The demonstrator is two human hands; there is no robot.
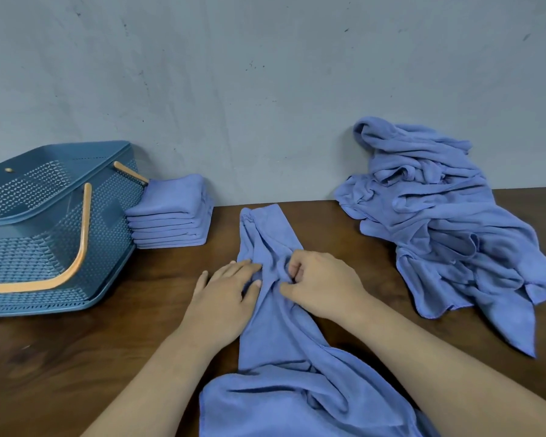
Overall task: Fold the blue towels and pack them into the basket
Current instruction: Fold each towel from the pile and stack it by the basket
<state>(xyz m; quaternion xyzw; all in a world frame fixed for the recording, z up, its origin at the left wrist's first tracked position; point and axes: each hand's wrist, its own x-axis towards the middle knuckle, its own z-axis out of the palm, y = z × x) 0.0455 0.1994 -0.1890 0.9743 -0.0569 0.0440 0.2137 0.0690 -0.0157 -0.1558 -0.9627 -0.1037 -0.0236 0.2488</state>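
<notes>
Two hands work rumpled blue towel at centre of dark wooden counter — left hand lies flat, fingers nearly straight, pressing towel's left edge; right hand curls its fingers, pinching fold at middle. Stack of folded towels sits just beside teal basket at left, against wall. Unfolded towel heap sprawls at right — well apart from basket.
</notes>
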